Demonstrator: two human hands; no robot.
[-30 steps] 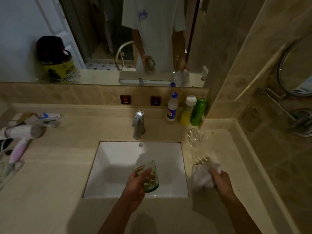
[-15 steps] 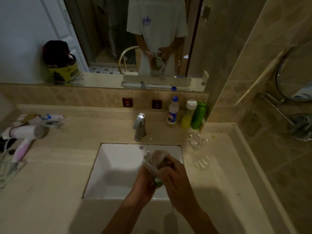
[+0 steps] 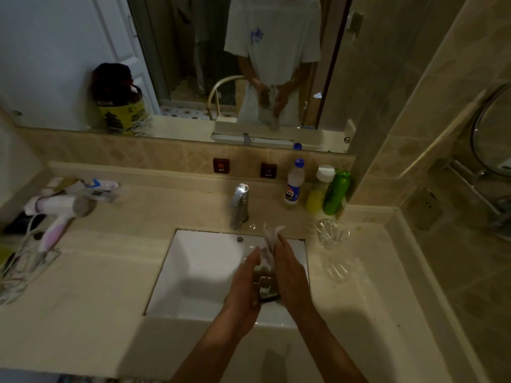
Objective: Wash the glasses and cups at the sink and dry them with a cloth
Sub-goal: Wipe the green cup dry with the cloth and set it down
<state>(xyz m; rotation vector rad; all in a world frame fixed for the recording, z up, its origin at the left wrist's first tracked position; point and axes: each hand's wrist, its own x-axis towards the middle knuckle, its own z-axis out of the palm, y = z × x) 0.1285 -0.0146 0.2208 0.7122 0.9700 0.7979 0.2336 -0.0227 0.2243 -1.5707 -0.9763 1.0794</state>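
Head view: both hands now together over the sink, at 6 o'clock from the tap
Left hand: clamped on the green glass
Right hand: a second ago at the worktop, 3 o'clock; now presses the cloth into the glass
Meaning: washing seems done; drying begun
Clear glasses: on the worktop, 3 o'clock of the sink

Lots of beige in here, with a few loud bits.

We've got a white sink in a beige marbled counter, green bottle and yellow one at 1 o'clock, pink-and-white hairdryer at 9, white cloth dead centre.
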